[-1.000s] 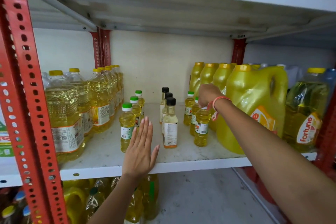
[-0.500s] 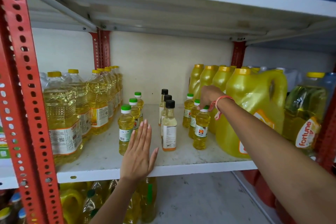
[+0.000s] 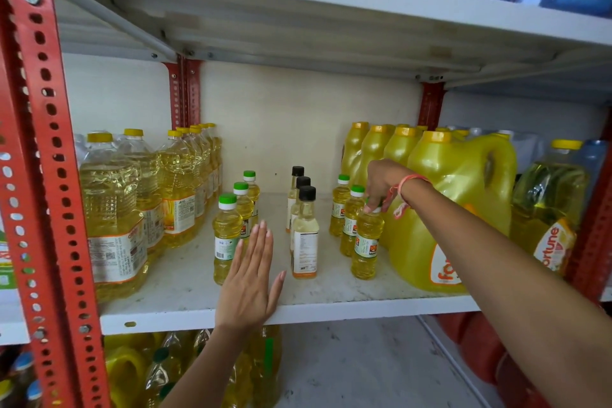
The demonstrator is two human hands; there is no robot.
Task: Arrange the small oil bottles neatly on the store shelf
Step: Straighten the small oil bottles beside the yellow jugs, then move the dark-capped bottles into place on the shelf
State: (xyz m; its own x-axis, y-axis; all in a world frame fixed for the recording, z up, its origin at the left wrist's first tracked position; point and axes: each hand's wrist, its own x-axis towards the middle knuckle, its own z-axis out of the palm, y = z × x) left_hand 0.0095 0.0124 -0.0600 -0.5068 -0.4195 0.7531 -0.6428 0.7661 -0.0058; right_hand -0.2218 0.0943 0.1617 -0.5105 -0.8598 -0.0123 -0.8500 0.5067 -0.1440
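Three rows of small oil bottles stand on the white shelf (image 3: 185, 288). The left row has green caps, with its front bottle (image 3: 226, 238) beside my left hand (image 3: 250, 281). That hand lies flat and open at the shelf's front edge, fingers together, touching the front bottle's side. The middle row has black caps, its front bottle (image 3: 305, 235) standing apart from both hands. My right hand (image 3: 384, 185) pinches the cap of the front bottle of the right green-capped row (image 3: 366, 242), hiding the cap. Two more bottles (image 3: 351, 222) stand behind it.
Large clear oil bottles (image 3: 112, 215) fill the shelf's left side. Yellow jugs (image 3: 453, 209) crowd the right, close behind my right wrist, with a Fortune bottle (image 3: 549, 209) beyond. A red perforated upright (image 3: 43, 175) stands at the left. More bottles sit on the shelves above and below.
My right hand came down from behind the right row onto the front bottle's cap. My left hand stayed flat at the shelf edge.
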